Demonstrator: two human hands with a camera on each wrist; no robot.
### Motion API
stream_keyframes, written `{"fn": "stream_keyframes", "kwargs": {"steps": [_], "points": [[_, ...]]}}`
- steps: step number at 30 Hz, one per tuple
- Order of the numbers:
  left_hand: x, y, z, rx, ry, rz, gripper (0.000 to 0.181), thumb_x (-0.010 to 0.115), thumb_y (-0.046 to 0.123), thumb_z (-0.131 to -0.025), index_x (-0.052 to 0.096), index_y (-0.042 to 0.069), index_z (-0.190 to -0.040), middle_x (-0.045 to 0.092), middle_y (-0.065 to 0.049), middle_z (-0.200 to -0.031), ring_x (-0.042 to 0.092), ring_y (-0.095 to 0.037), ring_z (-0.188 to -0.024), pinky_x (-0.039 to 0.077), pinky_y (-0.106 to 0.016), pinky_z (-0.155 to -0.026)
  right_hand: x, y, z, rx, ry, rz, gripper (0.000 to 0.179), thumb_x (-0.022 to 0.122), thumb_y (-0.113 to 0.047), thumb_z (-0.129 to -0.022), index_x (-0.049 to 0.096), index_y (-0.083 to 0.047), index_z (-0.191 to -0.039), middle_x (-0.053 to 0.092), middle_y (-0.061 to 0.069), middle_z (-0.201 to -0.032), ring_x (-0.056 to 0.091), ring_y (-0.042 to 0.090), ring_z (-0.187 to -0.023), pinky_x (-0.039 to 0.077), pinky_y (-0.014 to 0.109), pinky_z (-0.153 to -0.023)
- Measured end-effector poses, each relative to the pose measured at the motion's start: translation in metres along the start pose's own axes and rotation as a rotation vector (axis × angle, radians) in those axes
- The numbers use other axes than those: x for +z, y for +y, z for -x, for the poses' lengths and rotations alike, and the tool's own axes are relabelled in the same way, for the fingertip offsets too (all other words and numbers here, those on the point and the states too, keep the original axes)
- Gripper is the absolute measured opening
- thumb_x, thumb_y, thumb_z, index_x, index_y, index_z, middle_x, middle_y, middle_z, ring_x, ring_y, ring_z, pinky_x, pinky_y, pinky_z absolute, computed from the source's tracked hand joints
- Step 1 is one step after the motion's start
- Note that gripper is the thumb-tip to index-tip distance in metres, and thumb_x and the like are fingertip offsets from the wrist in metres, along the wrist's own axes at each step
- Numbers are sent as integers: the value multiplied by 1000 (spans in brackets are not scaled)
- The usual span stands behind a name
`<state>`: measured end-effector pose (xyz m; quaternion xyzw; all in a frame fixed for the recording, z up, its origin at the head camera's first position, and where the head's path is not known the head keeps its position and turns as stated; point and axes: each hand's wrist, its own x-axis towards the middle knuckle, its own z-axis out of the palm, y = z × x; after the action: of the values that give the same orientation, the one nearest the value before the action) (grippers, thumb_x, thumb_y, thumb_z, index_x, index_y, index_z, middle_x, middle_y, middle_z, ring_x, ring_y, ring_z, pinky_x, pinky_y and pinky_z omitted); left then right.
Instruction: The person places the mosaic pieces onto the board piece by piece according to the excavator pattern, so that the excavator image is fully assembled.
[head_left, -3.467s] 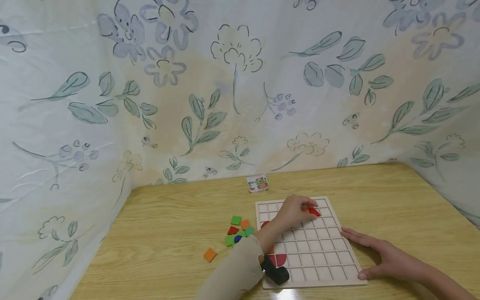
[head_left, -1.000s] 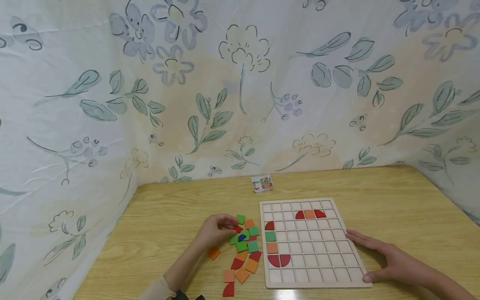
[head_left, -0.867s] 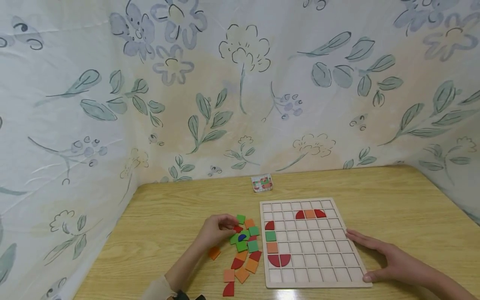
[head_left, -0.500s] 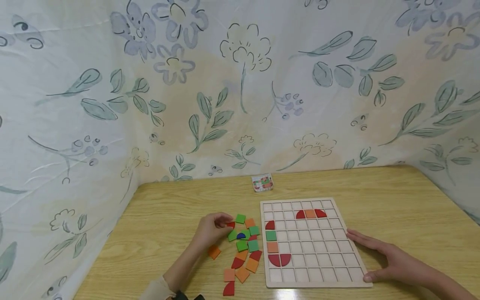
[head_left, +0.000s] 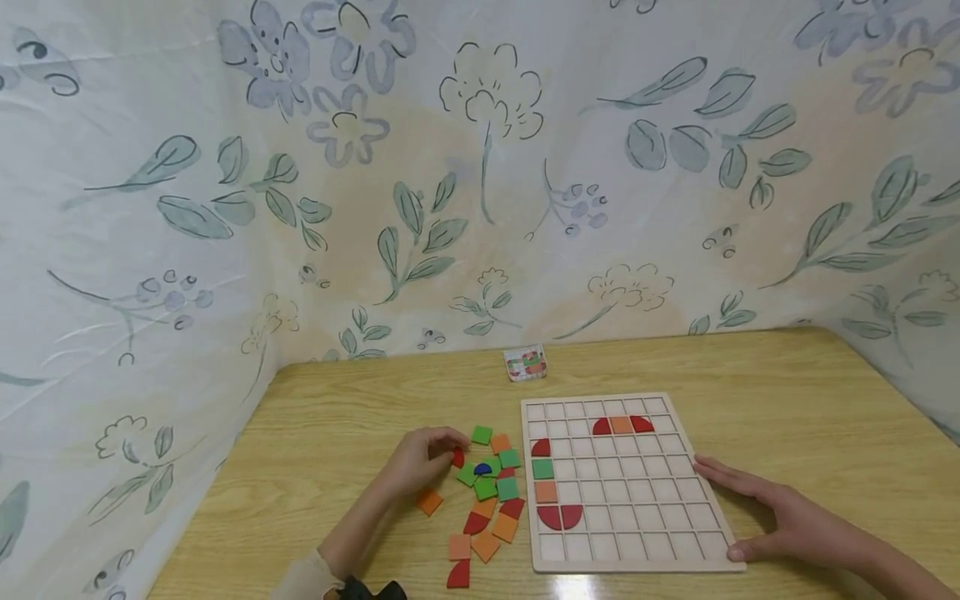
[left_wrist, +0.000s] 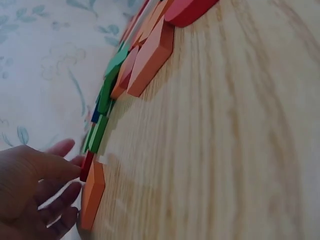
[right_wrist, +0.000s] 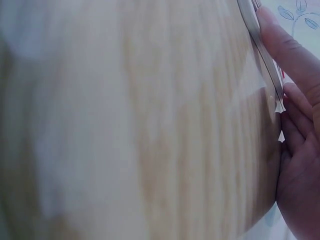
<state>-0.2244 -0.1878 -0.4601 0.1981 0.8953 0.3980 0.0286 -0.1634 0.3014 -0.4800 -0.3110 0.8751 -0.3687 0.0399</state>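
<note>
My left hand (head_left: 414, 465) pinches a red tile (head_left: 457, 457) between thumb and fingertips, at the left side of the loose tiles (head_left: 486, 489), near an orange tile (head_left: 430, 502). Farther left, a wide stretch of bench (head_left: 322, 442) reaches to the patterned cloth (head_left: 172, 350); between the loose tiles and the left edge of the board (head_left: 637, 475) runs a narrow strip. My right hand (head_left: 795, 518) is spread, thumb at the board's near right corner, fingertips at its right edge, gripping nothing. My fingers hide part of the red tile; the black thing (head_left: 371, 592) at my left wrist is cut off below.
</note>
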Motion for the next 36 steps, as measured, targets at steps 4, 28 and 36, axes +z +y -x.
{"fn": "stream_keyframes", "kwargs": {"steps": [4, 28, 36], "points": [[1, 0, 1, -36, 61, -22, 16, 64, 6, -85, 68, 11, -99, 67, 2, -93, 62, -13, -85, 50, -24, -74, -1, -1, -1, -9, 16, 24, 86, 77, -31, -69, 36, -8, -141, 28, -11, -149, 13, -22, -125, 12, -4, -90], [5, -1, 7, -170, 106, 161, 26, 69, 12, -80, 67, 16, -105, 66, 3, -104, 59, -17, -100, 47, -35, -87, -2, -3, 0, -31, 19, 5, 86, 78, -29, -69, 36, -7, -141, 28, -11, -149, 14, -21, -126, 14, -2, -90], [2, -7, 14, -160, 12, 187, 35, 75, 18, -76, 67, 20, -111, 58, 1, -111, 48, -20, -113, 40, -37, -98, -1, -2, 0, -28, 19, 6, 86, 78, -30, -69, 36, -7, -141, 28, -11, -149, 14, -22, -126, 13, -3, -90]]}}
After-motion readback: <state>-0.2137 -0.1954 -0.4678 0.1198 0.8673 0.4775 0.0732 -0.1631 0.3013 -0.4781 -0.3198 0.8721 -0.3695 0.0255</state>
